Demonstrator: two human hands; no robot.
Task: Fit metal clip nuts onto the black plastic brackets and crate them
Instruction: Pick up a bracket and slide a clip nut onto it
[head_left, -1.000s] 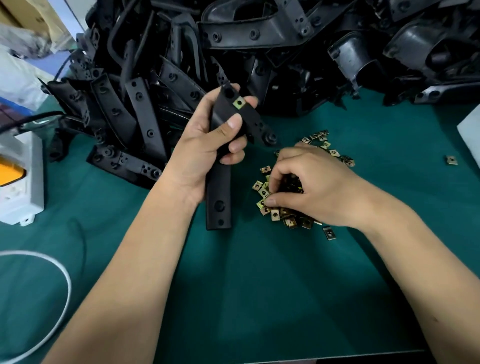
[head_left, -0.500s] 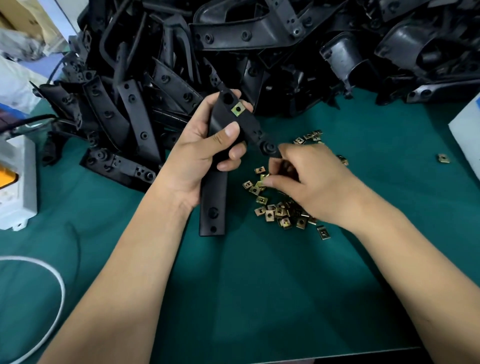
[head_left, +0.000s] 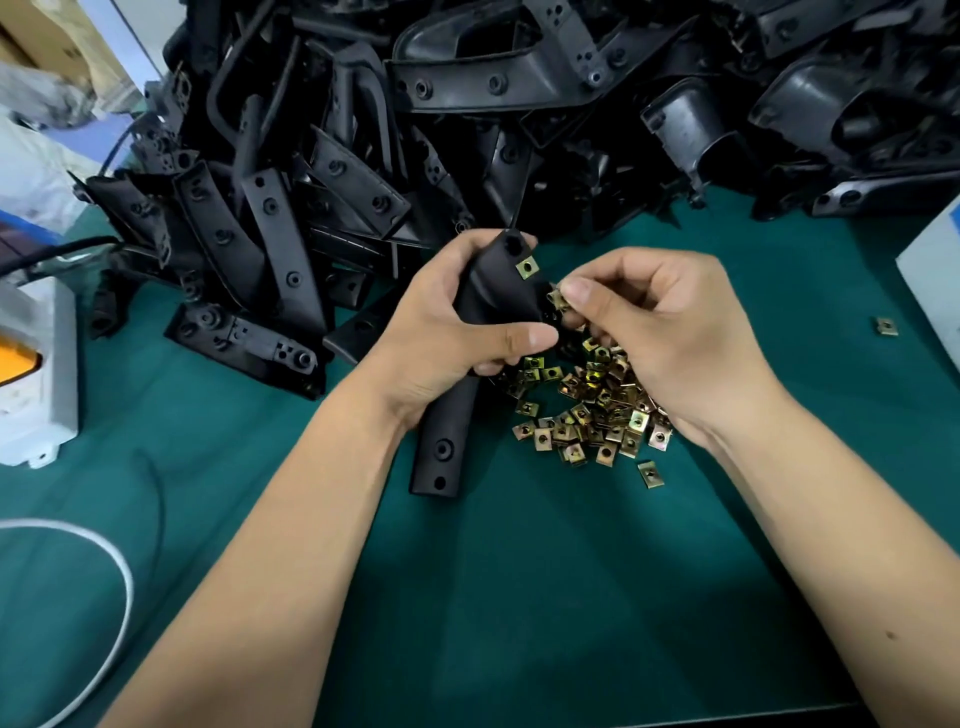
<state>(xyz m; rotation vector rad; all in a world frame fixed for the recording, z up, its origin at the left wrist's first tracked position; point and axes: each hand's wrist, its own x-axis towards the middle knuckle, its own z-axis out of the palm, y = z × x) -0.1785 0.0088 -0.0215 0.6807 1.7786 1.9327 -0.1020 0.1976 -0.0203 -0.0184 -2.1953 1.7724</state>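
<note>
My left hand (head_left: 452, 332) grips a long black plastic bracket (head_left: 441, 441) around its upper part, its lower end resting on the green mat. One brass-coloured clip nut (head_left: 527, 268) sits fitted near the bracket's top. My right hand (head_left: 660, 332) pinches another clip nut (head_left: 557, 300) between thumb and forefinger, right against the bracket's right edge. Under that hand lies a loose pile of clip nuts (head_left: 587, 410).
A big heap of black brackets (head_left: 467, 130) fills the back of the green mat (head_left: 519, 597). A white box with an orange part (head_left: 31, 364) and a white cable (head_left: 104, 571) lie at the left. A stray nut (head_left: 885, 326) and a white box (head_left: 935, 270) are at the right.
My right hand lifted from the nut pile with one nut and carried it up to the bracket's edge. The left hand kept its grip on the bracket.
</note>
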